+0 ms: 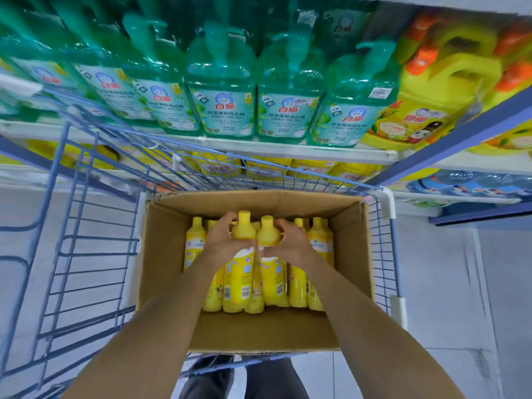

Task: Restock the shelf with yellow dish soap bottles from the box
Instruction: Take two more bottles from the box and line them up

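Both hands, left and right, each grip one yellow bottle by its neck inside the box in the cart. Lift straight up, clearing neighbouring bottles, before turning toward the shelf.

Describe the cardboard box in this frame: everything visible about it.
The cardboard box is plain brown corrugated board, open-topped with its flaps out of the way. It sits in a blue wire cart at the shelves. Yellow dish soap bottles stand packed along its far side; the near floor is bare. The left hand and right hand reach inside, each gripping a bottle.
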`<state>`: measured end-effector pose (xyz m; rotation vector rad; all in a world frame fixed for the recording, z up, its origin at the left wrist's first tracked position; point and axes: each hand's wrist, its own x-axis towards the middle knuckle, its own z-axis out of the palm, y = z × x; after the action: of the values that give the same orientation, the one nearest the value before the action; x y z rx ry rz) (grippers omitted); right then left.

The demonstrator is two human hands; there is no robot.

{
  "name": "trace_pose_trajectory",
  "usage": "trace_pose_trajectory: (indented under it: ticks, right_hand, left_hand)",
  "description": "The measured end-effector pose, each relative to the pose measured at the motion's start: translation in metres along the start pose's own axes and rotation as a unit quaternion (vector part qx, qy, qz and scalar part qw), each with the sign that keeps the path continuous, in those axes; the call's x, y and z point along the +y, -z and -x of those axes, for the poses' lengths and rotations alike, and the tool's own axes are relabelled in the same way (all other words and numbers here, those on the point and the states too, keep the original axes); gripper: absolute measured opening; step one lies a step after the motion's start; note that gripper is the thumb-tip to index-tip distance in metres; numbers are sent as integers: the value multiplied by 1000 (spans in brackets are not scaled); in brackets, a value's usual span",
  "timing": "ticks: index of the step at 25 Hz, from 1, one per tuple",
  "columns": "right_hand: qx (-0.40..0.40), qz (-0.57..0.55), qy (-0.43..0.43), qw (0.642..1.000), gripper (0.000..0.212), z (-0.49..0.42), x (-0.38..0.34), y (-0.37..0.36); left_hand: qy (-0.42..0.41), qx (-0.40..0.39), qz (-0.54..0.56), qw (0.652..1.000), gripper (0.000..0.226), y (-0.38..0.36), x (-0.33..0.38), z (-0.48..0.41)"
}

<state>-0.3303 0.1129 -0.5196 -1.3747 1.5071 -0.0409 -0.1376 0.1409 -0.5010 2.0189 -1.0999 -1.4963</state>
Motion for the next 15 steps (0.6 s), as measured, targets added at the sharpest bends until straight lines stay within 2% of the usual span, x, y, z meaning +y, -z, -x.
trace_pose_trajectory:
  ticks: [2,5,8,11,13,15]
  right_hand:
    - [16,1,32,999,82,8,-27,19]
    - [13,-42,82,996,71,28,-79,48]
    - [53,-53,127,989,85,49,-134,70]
    - [96,-44,190,976,95,66,-189,91]
    - [127,-62,224,964,86,93,-232,108]
    - [159,-63,260,950,77,120,-273,125]
  left_hand:
    - [-35,-1,10,999,75,21,17,5]
    - [-79,7,48,996,99,59,50,10]
    - [-132,15,71,989,92,104,99,38]
    - [-192,24,48,980,85,152,145,66]
    - [-245,40,38,968,82,186,182,90]
    - [-303,49,33,951,69,216,218,114]
